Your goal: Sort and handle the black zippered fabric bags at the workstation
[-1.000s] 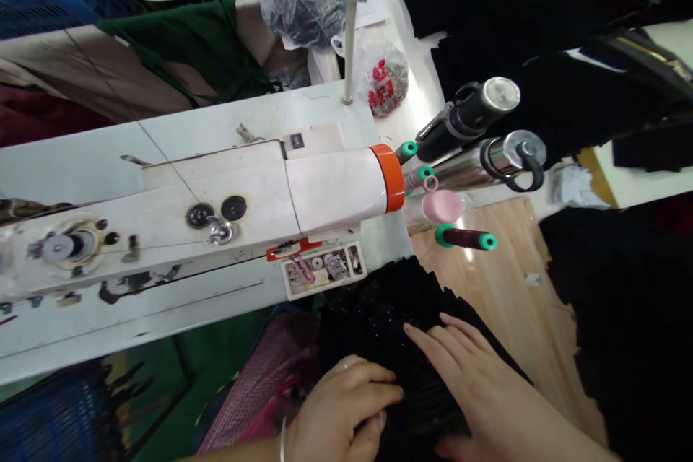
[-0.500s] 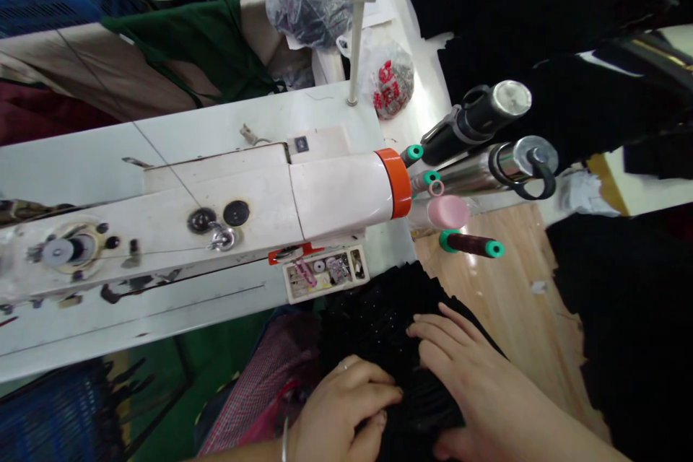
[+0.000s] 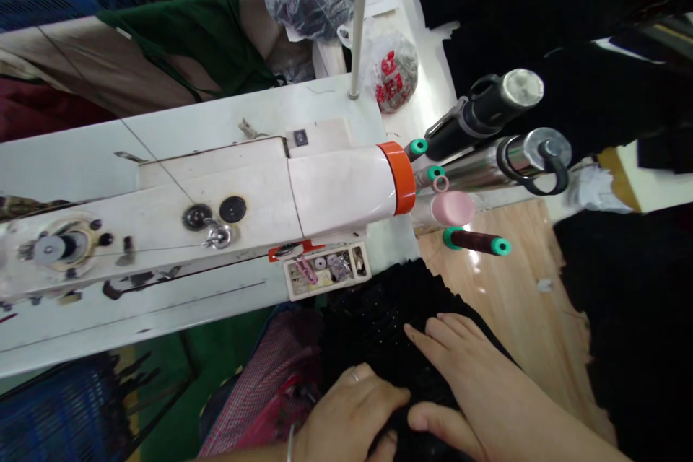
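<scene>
Right hand (image 3: 470,374) on black cloth (image 3: 373,317), thumb spread from fingers. Left hand (image 3: 351,415) likewise, fingers curled; can't tell if pinching.

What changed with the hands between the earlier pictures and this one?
The right hand has brought its thumb inward, toward the left hand, so the gap between them is narrower. No clear new hold or release shows. Both hands stay on the black fabric; the sewing machine, parts tray and dark red spool stay in place.
</scene>
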`<action>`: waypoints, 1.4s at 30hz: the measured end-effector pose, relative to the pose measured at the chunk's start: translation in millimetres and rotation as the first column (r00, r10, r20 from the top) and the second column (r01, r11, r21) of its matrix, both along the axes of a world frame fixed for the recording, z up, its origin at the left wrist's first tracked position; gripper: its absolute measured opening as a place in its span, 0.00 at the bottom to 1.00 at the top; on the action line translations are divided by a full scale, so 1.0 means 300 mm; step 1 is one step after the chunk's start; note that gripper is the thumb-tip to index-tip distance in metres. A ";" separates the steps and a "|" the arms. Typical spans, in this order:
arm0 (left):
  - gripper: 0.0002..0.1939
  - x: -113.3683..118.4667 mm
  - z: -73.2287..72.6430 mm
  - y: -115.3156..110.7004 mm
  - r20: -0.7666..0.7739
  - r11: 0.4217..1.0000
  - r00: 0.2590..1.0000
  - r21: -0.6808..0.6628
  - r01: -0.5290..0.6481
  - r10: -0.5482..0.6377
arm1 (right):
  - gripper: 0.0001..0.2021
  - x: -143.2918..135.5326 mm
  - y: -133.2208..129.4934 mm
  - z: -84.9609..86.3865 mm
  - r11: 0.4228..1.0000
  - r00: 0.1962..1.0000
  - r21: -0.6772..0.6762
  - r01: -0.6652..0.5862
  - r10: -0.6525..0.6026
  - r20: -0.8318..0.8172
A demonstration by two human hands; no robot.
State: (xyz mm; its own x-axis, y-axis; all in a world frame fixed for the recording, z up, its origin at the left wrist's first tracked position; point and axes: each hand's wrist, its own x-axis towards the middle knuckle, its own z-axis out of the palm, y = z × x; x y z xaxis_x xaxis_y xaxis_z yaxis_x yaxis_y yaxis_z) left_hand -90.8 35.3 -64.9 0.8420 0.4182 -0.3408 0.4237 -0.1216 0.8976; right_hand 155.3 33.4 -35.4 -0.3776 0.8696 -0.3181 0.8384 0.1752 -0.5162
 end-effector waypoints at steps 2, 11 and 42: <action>0.16 -0.008 -0.007 -0.001 0.060 0.995 0.996 0.084 0.060 -0.066 | 0.27 0.007 0.002 0.017 0.996 0.998 -0.087 0.020 -0.025 -0.063; 0.19 0.080 0.005 0.052 -0.297 0.933 0.954 -0.332 -0.142 0.040 | 0.16 0.078 -0.032 0.054 0.984 0.958 -0.156 -0.087 0.040 -0.284; 0.15 0.135 -0.004 0.070 0.002 0.898 0.997 -0.434 0.071 -0.078 | 0.14 0.077 -0.033 0.055 0.977 0.997 -0.207 0.053 -0.063 -0.044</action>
